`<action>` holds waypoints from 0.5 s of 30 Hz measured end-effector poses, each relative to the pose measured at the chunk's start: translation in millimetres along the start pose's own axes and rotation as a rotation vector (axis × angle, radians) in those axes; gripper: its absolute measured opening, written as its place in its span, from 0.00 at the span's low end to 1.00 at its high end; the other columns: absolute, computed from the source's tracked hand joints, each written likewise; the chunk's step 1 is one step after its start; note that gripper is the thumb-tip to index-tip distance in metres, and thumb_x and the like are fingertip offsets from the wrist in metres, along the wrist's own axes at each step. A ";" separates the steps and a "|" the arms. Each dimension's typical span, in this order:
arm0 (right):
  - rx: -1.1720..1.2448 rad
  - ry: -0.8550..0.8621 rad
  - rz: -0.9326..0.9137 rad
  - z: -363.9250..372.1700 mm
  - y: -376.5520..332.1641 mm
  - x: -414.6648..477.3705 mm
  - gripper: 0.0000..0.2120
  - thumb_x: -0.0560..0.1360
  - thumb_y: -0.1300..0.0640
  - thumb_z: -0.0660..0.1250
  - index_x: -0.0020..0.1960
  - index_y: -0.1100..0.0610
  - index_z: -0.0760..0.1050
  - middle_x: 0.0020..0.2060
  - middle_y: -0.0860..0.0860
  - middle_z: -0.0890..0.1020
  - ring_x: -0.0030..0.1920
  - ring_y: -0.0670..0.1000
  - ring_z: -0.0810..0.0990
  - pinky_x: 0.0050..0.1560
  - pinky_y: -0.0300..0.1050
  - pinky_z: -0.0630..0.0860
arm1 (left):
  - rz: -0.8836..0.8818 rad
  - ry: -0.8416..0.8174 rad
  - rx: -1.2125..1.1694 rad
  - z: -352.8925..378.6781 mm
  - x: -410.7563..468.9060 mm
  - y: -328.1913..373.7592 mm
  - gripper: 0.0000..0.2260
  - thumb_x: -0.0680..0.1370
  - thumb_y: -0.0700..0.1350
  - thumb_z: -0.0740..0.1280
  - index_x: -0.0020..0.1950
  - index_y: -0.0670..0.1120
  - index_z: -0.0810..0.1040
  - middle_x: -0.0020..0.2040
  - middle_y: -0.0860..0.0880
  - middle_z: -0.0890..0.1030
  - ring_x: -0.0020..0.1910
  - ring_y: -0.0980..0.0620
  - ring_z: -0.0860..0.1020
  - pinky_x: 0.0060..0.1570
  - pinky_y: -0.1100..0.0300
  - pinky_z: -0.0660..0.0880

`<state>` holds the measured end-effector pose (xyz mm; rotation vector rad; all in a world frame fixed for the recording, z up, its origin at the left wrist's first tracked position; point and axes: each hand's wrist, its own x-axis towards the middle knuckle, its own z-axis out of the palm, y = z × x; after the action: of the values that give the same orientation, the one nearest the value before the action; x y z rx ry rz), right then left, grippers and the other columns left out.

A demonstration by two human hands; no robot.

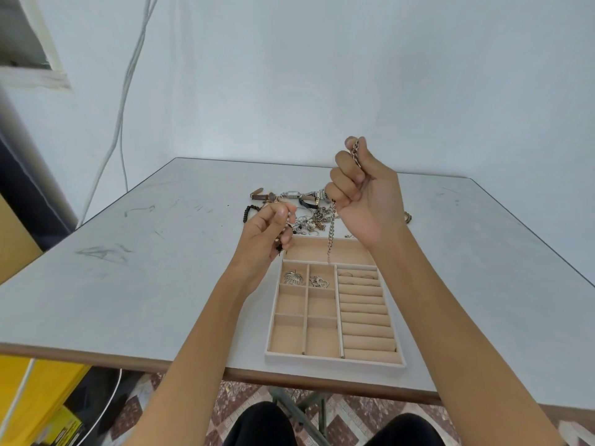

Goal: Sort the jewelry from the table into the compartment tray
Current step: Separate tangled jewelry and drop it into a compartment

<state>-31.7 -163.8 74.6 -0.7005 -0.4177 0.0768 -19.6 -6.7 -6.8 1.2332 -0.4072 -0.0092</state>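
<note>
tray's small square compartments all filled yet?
No: in the tray only the two farthest hold anything, a leaf-shaped piece and a heart-shaped piece; the four nearer show bare lining.

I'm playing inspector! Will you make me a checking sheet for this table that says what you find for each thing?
Surface: grey table, scuffed with dark marks.
Job's things: beige compartment tray near the front edge; leaf brooch and heart piece in its two far small compartments; thin rings in the far ring rolls; jewelry pile and watches behind the tray.
Clutter: nothing seen.
Hands: right hand is raised and grips a chain dangling over the tray; left hand pinches a small piece, too small to tell.
Cables: white cables run down the wall.
Surroundings: pale wall, yellow boxes at left, patterned floor tiles.
</note>
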 end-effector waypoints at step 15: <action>-0.017 -0.008 0.022 -3.7 8.2 -1.3 0.11 0.82 0.55 0.52 0.43 0.54 0.67 0.24 0.46 0.61 0.24 0.47 0.51 0.23 0.38 0.53 | -0.010 0.014 -0.031 -0.3 -0.3 -0.6 0.08 0.81 0.44 0.59 0.50 0.42 0.75 0.40 0.52 0.72 0.30 0.56 0.67 0.34 0.64 0.70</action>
<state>-30.9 -160.0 66.4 -0.7213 -0.4187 0.0968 -19.6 -6.6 -7.6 1.2042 -0.3879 -0.0154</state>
